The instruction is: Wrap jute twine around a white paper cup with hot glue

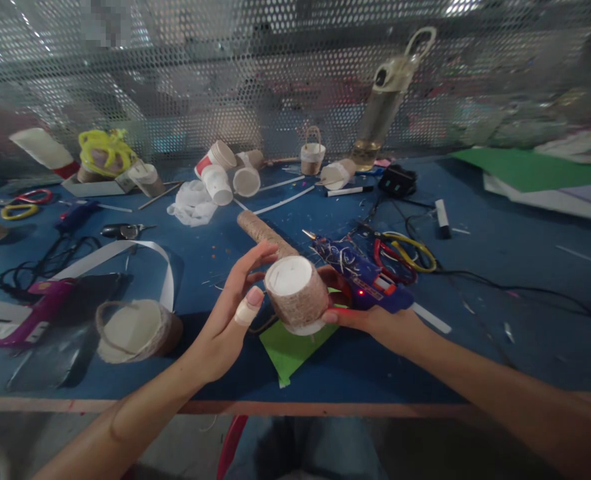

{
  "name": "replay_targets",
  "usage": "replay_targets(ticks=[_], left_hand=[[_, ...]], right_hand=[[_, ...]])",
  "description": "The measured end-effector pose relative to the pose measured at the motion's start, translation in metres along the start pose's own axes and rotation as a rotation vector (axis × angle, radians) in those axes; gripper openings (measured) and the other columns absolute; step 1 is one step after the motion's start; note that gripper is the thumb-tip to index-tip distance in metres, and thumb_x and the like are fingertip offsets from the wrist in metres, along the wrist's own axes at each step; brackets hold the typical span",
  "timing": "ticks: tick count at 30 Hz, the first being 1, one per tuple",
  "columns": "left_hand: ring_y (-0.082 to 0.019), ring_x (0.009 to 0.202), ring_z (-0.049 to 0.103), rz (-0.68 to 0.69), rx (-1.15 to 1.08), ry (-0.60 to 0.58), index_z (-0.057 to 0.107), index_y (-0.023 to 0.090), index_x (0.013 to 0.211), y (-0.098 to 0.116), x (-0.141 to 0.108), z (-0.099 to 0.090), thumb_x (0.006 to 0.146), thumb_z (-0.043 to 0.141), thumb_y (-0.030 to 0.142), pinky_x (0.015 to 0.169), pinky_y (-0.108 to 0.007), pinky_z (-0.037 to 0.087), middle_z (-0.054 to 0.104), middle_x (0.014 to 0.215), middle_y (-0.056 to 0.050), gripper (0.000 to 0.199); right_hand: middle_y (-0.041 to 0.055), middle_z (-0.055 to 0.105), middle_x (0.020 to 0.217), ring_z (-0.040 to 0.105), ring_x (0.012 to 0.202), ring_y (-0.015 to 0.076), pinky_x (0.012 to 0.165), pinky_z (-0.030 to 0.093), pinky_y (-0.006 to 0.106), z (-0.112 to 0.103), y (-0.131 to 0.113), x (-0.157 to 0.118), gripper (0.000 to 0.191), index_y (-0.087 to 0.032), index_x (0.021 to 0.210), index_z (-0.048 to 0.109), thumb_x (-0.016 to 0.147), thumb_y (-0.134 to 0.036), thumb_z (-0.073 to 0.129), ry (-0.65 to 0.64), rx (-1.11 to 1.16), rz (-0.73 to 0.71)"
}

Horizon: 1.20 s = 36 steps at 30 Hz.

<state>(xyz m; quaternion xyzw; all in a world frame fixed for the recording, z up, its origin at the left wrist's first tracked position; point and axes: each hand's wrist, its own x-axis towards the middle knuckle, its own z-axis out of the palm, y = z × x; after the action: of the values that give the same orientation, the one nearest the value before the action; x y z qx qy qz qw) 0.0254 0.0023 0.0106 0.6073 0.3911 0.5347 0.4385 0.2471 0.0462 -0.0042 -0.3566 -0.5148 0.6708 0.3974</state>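
My right hand (360, 320) grips a paper cup wrapped in brown twine (300, 303) near its rim, with the white base tilted up towards me. Its other fingers are partly hidden behind the cup. Just left of the cup, my left hand (240, 313) has its fingers apart and a bandage round the thumb; nothing is held in it. A roll of brown twine (265, 230) lies behind the cup. Under it is a piece of green paper (290, 353). A blue glue gun (360, 270), its red light lit, lies right beside my right hand.
A twine-trimmed cup basket (135, 330) and a purple cutter (30, 313) are at left. Scissors (415, 253) lie behind the glue gun. Several cups (218, 183), a crumpled white bag (192, 203) and a bottle (380, 113) stand along the back. Black cables run across the right side.
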Motion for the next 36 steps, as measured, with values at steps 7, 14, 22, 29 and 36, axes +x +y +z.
replay_targets(ticks=[7,14,22,29,36], left_hand=[[-0.029,0.144,0.035,-0.019,-0.009,-0.063,0.044,0.032,0.147,-0.0041,-0.0005,-0.0034,0.098,0.037,0.054,0.118,-0.045,0.026,0.044,0.154,-0.005,0.054],[-0.031,0.145,0.034,-0.089,0.049,-0.098,0.039,0.037,0.149,-0.0074,-0.0030,-0.0064,0.083,0.072,0.041,0.117,-0.043,0.028,0.041,0.156,-0.004,0.073],[-0.035,0.136,0.044,-0.076,0.177,-0.034,0.048,0.033,0.143,-0.0037,-0.0042,-0.0007,0.068,0.086,0.025,0.116,-0.047,0.031,0.050,0.148,-0.007,0.085],[-0.030,0.127,0.051,-0.021,0.238,-0.034,0.051,0.033,0.136,-0.0027,-0.0028,-0.0017,0.073,0.083,0.025,0.107,-0.041,0.040,0.056,0.138,-0.006,0.071],[-0.023,0.109,0.060,-0.057,0.026,-0.057,0.058,0.031,0.121,-0.0002,-0.0011,-0.0036,0.073,0.082,0.021,0.091,-0.031,0.049,0.062,0.118,-0.004,0.055]], right_hand=[[0.0012,0.073,0.112,0.074,0.093,0.0231,0.086,0.063,0.037,-0.0003,0.0003,-0.0001,0.050,-0.030,0.102,0.063,0.060,-0.024,0.090,0.017,-0.046,-0.020],[0.0024,0.072,0.119,0.073,0.102,0.0252,0.091,0.063,0.040,-0.0015,0.0014,-0.0019,0.056,-0.031,0.110,0.060,0.063,-0.029,0.090,0.012,-0.064,-0.013],[0.0002,0.074,0.114,0.072,0.106,0.0232,0.096,0.061,0.042,0.0030,-0.0008,-0.0039,0.049,-0.030,0.108,0.066,0.065,-0.020,0.089,-0.020,-0.091,-0.145],[-0.0001,0.073,0.118,0.072,0.108,0.0243,0.095,0.061,0.041,0.0056,-0.0044,-0.0058,0.052,-0.031,0.107,0.065,0.064,-0.012,0.087,-0.058,-0.125,-0.208],[0.0017,0.070,0.121,0.067,0.118,0.0254,0.103,0.056,0.042,0.0008,-0.0066,-0.0071,0.055,-0.031,0.111,0.062,0.066,-0.014,0.087,-0.101,-0.070,-0.141]])
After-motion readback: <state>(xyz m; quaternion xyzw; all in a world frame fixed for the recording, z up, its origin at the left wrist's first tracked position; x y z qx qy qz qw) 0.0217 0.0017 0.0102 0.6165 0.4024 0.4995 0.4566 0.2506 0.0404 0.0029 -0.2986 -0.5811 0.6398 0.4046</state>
